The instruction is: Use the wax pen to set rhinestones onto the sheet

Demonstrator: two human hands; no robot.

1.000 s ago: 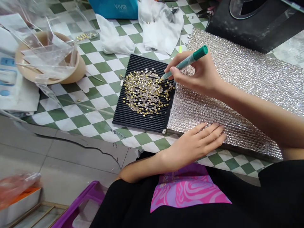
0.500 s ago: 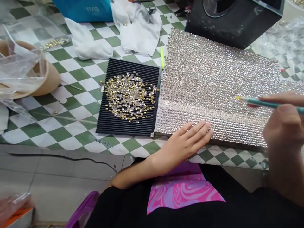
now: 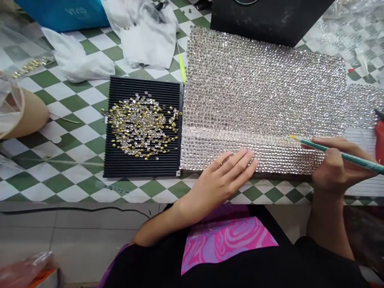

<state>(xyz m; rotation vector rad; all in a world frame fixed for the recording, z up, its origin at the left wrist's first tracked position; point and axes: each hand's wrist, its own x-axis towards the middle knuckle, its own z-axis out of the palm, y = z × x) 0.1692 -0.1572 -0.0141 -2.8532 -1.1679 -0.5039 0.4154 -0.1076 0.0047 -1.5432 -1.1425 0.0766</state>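
Note:
My right hand (image 3: 336, 168) is closed round a green pen-like picker tool (image 3: 330, 151), whose yellow tip rests over the near right part of a rhinestone-covered sheet (image 3: 258, 92). My left hand (image 3: 228, 176) lies flat with fingers stretched out on the sheet's near edge. Left of the sheet sits a black ribbed tray (image 3: 120, 164) holding a heap of loose gold-backed rhinestones (image 3: 141, 126).
A green-and-white checkered cloth (image 3: 78, 104) covers the table. A black box (image 3: 264, 18) stands behind the sheet. White plastic bags (image 3: 141, 36), a blue box (image 3: 63, 14), a tan bowl (image 3: 27, 116) and a yellow-green stick (image 3: 181, 68) lie at the back left.
My right hand carried the picker tool from the tray of loose stones rightward to the sheet's near right part. The view shifted right. My left hand stayed flat on the sheet.

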